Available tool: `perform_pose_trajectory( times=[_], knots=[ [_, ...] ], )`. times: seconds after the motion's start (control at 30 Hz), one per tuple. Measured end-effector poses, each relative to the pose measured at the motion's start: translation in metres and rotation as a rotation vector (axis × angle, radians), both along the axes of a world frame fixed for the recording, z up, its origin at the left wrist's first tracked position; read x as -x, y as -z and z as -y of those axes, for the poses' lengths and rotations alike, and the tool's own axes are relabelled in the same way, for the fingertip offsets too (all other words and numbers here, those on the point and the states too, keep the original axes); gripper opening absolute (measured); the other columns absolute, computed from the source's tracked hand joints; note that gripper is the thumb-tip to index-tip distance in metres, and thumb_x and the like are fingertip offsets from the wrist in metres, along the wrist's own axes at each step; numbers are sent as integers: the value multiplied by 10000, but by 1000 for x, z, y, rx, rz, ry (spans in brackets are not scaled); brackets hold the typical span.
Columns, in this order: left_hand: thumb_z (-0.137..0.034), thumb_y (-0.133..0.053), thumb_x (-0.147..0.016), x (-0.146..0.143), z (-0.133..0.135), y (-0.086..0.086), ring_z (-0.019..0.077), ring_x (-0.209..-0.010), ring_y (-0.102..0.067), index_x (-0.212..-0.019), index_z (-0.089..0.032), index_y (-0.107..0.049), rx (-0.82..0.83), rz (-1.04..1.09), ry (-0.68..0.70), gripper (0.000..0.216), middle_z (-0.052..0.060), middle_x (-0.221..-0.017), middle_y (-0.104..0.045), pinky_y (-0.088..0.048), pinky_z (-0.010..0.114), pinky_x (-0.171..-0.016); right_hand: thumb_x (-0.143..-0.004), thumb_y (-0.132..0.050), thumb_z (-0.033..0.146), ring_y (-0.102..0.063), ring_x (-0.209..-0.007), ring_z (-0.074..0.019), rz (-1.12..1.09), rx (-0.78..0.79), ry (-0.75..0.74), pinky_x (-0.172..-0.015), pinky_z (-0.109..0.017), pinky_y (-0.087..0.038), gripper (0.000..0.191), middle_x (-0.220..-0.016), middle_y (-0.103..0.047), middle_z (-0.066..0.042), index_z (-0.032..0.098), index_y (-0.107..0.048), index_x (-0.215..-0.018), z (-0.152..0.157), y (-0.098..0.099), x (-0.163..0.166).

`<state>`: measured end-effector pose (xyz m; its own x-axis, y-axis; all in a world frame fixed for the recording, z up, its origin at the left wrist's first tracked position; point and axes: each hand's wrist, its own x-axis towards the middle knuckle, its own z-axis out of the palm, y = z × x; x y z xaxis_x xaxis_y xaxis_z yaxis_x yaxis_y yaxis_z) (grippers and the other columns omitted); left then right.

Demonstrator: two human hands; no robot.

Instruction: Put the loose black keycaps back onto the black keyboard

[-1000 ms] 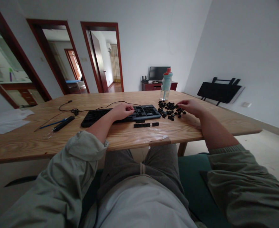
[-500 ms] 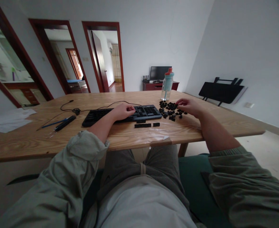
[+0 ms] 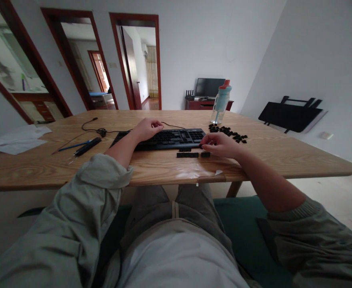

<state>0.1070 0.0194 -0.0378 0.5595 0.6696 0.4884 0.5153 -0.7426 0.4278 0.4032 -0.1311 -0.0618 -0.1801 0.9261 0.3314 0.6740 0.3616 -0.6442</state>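
Observation:
A black keyboard (image 3: 176,138) lies across the table, its cable running off to the left. My left hand (image 3: 148,129) is over its left part with fingers curled together; whatever is in them, if anything, is hidden. At the keyboard's right front corner, my right hand (image 3: 221,145) pinches a small black keycap (image 3: 200,146) between thumb and fingers. Just in front of the keyboard are a row of black keycaps (image 3: 187,155), a shorter piece (image 3: 205,155) beside it and another (image 3: 185,150) behind. A loose pile of keycaps (image 3: 224,130) spreads beyond my right hand.
A clear bottle with a red and teal lid (image 3: 221,102) stands behind the pile. To the left lie a black-handled tool (image 3: 87,147), a blue stick-like tool (image 3: 74,145) and white paper (image 3: 17,138). Torn clear film (image 3: 200,173) covers the front edge.
My right hand has come from the keycap pile left and toward me, to the keyboard's right corner, now with a keycap. My left hand has shifted slightly left and back. The view has tilted.

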Motion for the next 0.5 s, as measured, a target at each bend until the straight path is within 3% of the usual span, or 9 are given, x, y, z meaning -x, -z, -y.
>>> perform_pose_trajectory(
  times=[0.5],
  knots=[
    [-399,-610,-810,-2,0,2,165,-731,-563,-898,-138,-739,-3,24,17,304,48,-813,-703,-440,295,-727,-720,-697,302,-533,-643,-150,-28,-14,-37,-601,-280,-432,170,-718,-614,-2,195,-655,-845,-4,14,3]
  ],
)
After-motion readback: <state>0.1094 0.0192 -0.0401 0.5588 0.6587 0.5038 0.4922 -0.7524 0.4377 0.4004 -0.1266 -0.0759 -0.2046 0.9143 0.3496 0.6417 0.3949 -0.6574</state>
